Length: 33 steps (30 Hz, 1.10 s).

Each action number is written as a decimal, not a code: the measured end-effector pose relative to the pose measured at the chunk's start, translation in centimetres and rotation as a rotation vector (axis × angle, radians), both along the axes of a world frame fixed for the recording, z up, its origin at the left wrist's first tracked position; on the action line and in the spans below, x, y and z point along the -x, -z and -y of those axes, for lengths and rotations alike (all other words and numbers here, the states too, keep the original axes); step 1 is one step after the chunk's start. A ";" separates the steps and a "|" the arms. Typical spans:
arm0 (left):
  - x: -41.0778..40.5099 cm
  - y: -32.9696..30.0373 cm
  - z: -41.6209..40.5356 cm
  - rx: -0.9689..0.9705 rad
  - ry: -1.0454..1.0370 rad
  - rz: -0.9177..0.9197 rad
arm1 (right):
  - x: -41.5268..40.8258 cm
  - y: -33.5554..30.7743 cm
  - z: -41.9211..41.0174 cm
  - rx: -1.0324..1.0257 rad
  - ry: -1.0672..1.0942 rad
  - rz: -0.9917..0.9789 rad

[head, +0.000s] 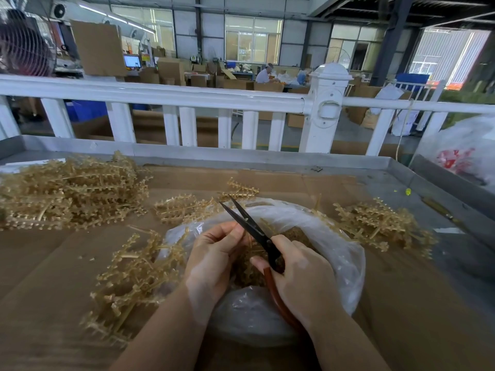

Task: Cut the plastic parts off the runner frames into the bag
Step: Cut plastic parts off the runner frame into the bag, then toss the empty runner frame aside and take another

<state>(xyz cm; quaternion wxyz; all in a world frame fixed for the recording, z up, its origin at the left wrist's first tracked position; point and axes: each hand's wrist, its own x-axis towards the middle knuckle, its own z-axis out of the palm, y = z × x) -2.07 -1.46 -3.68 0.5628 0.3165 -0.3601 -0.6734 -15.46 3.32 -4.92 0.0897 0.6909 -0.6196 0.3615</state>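
Observation:
A clear plastic bag lies open in front of me, with loose amber parts heaped inside it. Over the bag's mouth my right hand grips black scissors by their red-brown handles; the blades point up and left, slightly parted. My left hand pinches a thin amber runner frame right beside the blades; my fingers hide most of it. Another amber runner frame with parts on it lies left of the bag.
A big heap of runner frames fills the far left of the cardboard-covered table. More frames lie behind the bag and to its right. A white railing runs along the far edge. Another clear bag sits at far right.

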 end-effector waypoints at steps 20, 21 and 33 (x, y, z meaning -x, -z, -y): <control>-0.3 -1.2 -0.3 0.021 -0.129 0.014 | 0.6 0.0 0.0 0.149 0.019 0.092; -0.6 -1.6 -0.2 0.037 -0.154 0.028 | 0.6 0.0 0.0 0.153 0.023 0.094; -5.8 -4.7 0.4 0.193 -0.395 1.016 | 0.6 0.1 0.0 0.128 0.044 0.093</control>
